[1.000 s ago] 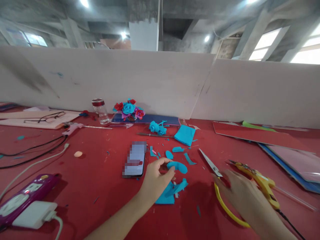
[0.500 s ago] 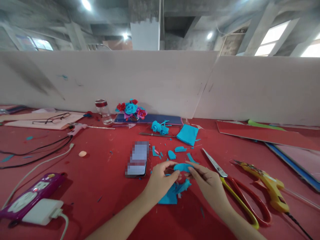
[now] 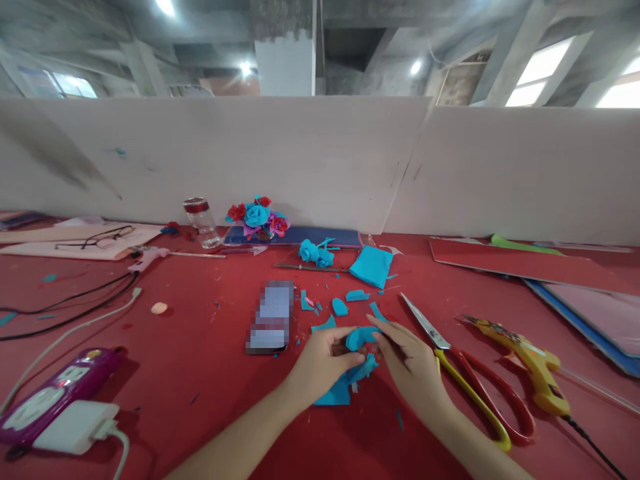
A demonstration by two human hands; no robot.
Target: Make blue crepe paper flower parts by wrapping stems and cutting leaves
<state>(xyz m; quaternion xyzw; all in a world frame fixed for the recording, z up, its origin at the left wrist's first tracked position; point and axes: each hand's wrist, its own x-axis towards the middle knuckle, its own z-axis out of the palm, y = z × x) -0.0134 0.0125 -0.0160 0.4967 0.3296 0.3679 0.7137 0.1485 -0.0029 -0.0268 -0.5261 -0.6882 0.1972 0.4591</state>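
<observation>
Grip: your left hand [image 3: 320,360] and right hand [image 3: 414,360] pinch one curled blue paper strip [image 3: 359,339].
Right: red-and-yellow-handled metal scissors [image 3: 427,323].

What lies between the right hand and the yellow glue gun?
In the head view, the scissors lie between the right hand and the yellow glue gun, their tips pointing away from the person.

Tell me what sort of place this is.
Probably a craft workspace in a bare concrete building: scissors, what looks like a yellow glue gun and a bunch of artificial-looking flowers are on the red table.
</observation>
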